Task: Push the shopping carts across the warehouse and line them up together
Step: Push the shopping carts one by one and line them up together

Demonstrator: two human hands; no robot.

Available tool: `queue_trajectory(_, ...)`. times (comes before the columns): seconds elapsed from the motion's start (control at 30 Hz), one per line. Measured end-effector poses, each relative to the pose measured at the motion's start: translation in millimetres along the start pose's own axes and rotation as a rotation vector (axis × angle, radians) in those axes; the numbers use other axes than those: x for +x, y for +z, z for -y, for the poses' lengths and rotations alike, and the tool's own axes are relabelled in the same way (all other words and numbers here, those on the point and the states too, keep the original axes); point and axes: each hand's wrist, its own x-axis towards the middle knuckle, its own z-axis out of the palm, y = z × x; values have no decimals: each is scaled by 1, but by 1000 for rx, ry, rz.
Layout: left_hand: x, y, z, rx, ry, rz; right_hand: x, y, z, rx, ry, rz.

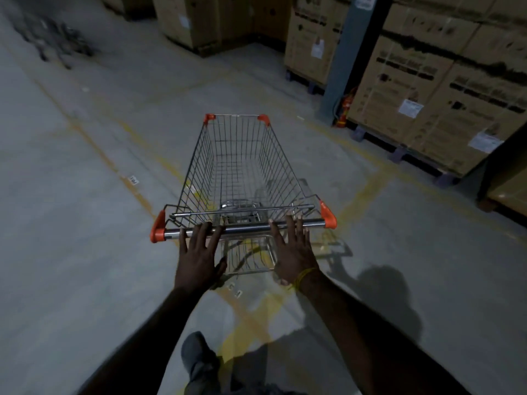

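Note:
An empty wire shopping cart (pixel 239 166) with orange corner caps stands on the concrete floor straight ahead of me, pointing away. Its metal handle bar (pixel 245 227) runs across the centre of the view. My left hand (pixel 199 252) lies flat against the bar's left part, fingers spread and straight. My right hand (pixel 293 249), a yellow thread around its wrist, rests the same way on the right part, fingertips over the bar. Neither hand wraps the bar. A blurred group of other carts (pixel 54 38) stands far off at the upper left.
Stacked cardboard boxes on pallets (pixel 436 89) line the right side, with a grey steel column (pixel 350 58) and a red fire extinguisher (pixel 343 111) at its foot. More boxes (pixel 208 21) stand at the back. Yellow floor lines (pixel 362 195) mark the lanes. My leg (pixel 199 363) shows below.

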Motion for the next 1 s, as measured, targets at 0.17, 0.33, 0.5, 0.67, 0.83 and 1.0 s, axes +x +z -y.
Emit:
queue_trajectory(0.17,-18,-3,8,61,-119,70,15,-5,15,-18,-104,32)
queue_trajectory(0.33,-26,-7,28,100,-213,111,38,-2,38,-60,-179,28)
queue_trajectory(0.5,-21,-8,56,153,-287,167,67,-5,67,-86,-231,15)
queue_trajectory(0.67,-4,-7,90,165,-338,219,102,-14,92,-80,-279,16)
queue_trajectory(0.83,26,-7,123,119,-363,247,150,-19,114,-93,-296,40)
queue_trajectory(1.0,60,2,160,101,-369,225,203,-26,133,-93,-293,87)
